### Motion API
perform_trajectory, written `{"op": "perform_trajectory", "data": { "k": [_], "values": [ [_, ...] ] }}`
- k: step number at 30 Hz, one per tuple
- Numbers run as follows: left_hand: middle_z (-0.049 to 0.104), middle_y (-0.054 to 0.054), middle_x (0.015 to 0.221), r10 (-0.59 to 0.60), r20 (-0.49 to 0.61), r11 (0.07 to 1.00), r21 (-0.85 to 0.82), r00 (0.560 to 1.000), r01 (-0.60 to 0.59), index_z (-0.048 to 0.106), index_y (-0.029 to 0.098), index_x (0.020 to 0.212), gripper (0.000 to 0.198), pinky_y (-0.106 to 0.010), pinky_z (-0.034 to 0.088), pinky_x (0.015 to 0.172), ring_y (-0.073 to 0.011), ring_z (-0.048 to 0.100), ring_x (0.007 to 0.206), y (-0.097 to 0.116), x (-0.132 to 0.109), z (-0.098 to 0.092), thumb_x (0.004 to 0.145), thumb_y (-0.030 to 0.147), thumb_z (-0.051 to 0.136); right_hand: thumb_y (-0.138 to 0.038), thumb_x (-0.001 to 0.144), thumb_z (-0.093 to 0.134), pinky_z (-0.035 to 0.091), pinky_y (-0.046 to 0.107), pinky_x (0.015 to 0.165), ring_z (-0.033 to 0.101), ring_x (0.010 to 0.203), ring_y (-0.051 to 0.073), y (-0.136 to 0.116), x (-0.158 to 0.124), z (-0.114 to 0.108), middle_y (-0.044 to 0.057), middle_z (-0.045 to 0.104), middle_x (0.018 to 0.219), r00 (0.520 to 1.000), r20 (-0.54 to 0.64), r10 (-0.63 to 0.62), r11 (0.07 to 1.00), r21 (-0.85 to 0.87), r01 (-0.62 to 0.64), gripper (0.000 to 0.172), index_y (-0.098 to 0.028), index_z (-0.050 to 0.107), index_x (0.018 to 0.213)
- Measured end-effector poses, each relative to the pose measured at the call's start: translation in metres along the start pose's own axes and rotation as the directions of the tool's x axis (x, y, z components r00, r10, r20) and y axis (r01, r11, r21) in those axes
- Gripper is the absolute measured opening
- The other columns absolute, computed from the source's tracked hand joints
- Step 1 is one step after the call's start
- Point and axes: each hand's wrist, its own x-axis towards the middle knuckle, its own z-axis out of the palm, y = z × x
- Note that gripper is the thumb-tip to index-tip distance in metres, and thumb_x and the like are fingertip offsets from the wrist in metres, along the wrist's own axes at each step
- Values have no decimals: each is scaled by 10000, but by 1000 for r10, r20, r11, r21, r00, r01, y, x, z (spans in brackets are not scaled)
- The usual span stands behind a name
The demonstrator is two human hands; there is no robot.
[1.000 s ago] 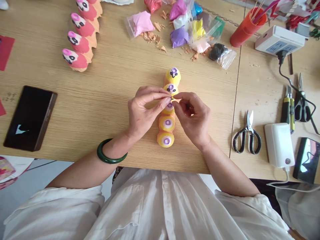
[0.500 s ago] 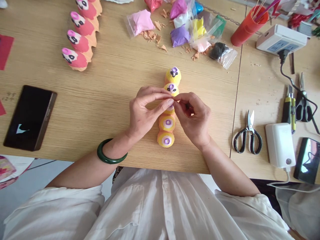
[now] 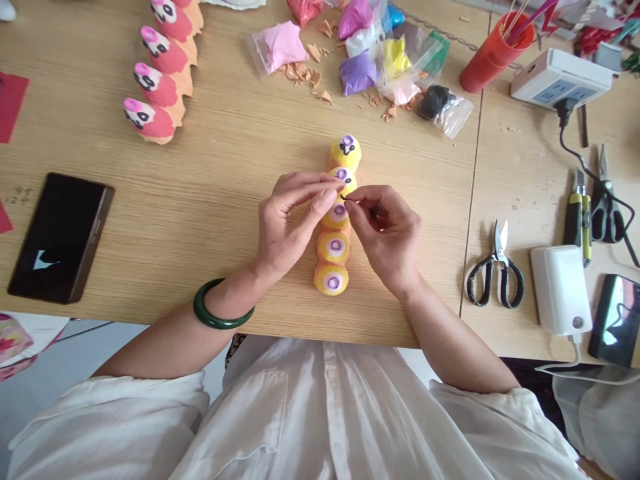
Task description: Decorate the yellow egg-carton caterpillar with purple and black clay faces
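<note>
A row of yellow egg-carton cups stands upright on the table in front of me, each with a white patch and a purple ring. The cups at the far end also carry small black pieces. Between the thumb and forefinger of my right hand is a tiny, thin black clay strip, held just above the row. My left hand hovers at the row's left side, fingers stretched out and thumb a little apart, with nothing visible in it. Together the hands partly cover the second and third cups.
Bags of coloured clay lie at the back among orange scraps. A red-faced carton row is at back left, a phone at left. On the right are scissors, a white power bank, a red cup and a power strip.
The fingertips of my two hands were together and have parted slightly. The black strip now shows in my right fingertips, and the third cup's purple ring has come into view.
</note>
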Motion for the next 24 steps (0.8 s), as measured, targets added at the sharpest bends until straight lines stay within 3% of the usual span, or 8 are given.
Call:
{"op": "perform_trajectory", "data": {
  "k": [4,7,15,21,24],
  "values": [
    [812,10,1244,37,51,999,11,998,-38,838,376,1071,194,-531,594,1122,-265,714,1251,1,0,0,1003,525,735,-561,929,784,563,279,659,676,737,125,2,3,0,-1,744,848,996,22,84,990,116,-86,338,-234,701,938],
    [815,4,1224,57,40,998,24,998,-58,837,388,1067,202,-531,609,1103,-265,727,1230,0,1,0,996,547,735,-646,898,785,585,287,688,699,764,133,3,5,0,4,744,858,991,61,121,983,132,-128,425,-231,700,936],
    [823,1,1116,72,-4,997,37,997,-72,825,378,1007,197,-523,618,1103,-256,742,1195,0,1,-1,984,558,746,-604,894,811,537,257,593,646,686,115,-2,6,-3,8,734,838,976,106,192,959,189,-210,394,-223,734,958],
    [808,-6,1107,46,-24,999,25,999,-46,826,335,945,208,-490,640,1082,-256,748,1167,-2,0,-1,960,539,787,-569,960,740,474,254,524,555,617,114,0,4,-7,-18,630,751,965,97,243,955,148,-256,304,-266,741,988],
    [805,-1,1117,61,-20,998,16,998,-61,830,347,982,154,-488,639,1073,-249,743,1167,-2,0,-1,977,492,780,-614,951,733,464,257,528,534,607,115,2,3,-7,-24,591,726,963,111,245,953,156,-260,345,-270,735,978]
  ]
}}
